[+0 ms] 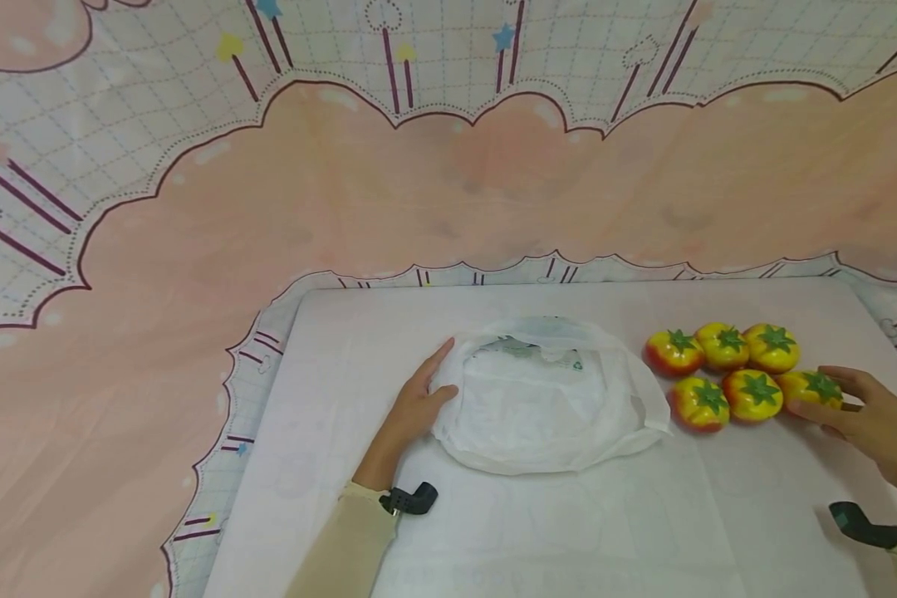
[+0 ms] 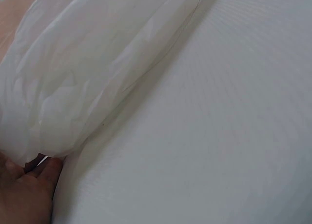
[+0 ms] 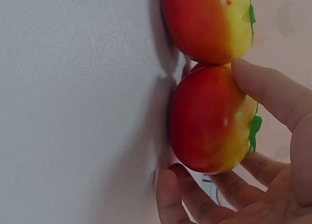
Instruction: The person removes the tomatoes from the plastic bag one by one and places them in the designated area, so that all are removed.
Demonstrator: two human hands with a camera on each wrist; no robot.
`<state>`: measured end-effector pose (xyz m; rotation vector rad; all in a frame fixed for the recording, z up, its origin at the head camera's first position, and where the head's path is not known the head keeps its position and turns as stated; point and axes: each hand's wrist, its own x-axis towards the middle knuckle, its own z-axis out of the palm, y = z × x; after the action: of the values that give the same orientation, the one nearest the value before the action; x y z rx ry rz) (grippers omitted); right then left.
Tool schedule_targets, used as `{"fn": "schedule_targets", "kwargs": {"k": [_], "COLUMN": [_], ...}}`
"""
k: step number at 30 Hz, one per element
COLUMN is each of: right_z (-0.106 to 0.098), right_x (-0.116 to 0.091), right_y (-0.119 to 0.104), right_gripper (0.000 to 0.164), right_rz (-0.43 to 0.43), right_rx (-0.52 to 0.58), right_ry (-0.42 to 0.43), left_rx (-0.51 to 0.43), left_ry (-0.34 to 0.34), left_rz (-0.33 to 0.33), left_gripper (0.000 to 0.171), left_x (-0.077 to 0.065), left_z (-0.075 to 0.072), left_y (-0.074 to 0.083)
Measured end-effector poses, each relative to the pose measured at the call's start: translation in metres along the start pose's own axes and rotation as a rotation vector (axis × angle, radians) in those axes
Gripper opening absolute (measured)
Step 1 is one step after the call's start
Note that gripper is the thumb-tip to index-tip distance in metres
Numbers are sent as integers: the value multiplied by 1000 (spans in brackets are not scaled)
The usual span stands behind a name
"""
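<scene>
A white plastic bag (image 1: pixel 538 415) lies with its mouth spread open at the middle of the table, faint green print inside. My left hand (image 1: pixel 419 403) holds its left rim, thumb on the near side; in the left wrist view the fingers (image 2: pixel 48 173) meet the bag's edge. To the right, my right hand (image 1: pixel 870 415) grips a red-and-yellow tomato (image 1: pixel 811 389) with a green leafy top, the rightmost of the front row. The right wrist view shows thumb and fingers around this tomato (image 3: pixel 209 121), which touches its neighbour.
Several more such tomatoes (image 1: pixel 751 394) stand in two rows just right of the bag, leaf tops up. The white-covered table (image 1: pixel 568 531) ends at the back against a peach patterned cloth (image 1: pixel 433 183). Black wrist cameras (image 1: pixel 414 498) sit on both wrists.
</scene>
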<state>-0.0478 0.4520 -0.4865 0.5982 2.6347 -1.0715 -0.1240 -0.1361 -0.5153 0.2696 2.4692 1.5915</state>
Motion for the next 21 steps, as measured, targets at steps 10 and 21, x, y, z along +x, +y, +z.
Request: {"fn": "schedule_targets", "kwargs": {"k": [10, 21], "right_z": [1, 0], "right_x": [-9, -29], "right_y": [-8, -34], "right_gripper": [95, 95], "right_rz": [7, -6], "right_rx": [37, -20], "right_ry": [0, 116], "left_rx": [-15, -67], "left_ry": [-1, 19], "left_rz": [-19, 32], "left_gripper": [70, 68], "left_x": [0, -2], "left_z": [-1, -14], "left_y": [-2, 1]}}
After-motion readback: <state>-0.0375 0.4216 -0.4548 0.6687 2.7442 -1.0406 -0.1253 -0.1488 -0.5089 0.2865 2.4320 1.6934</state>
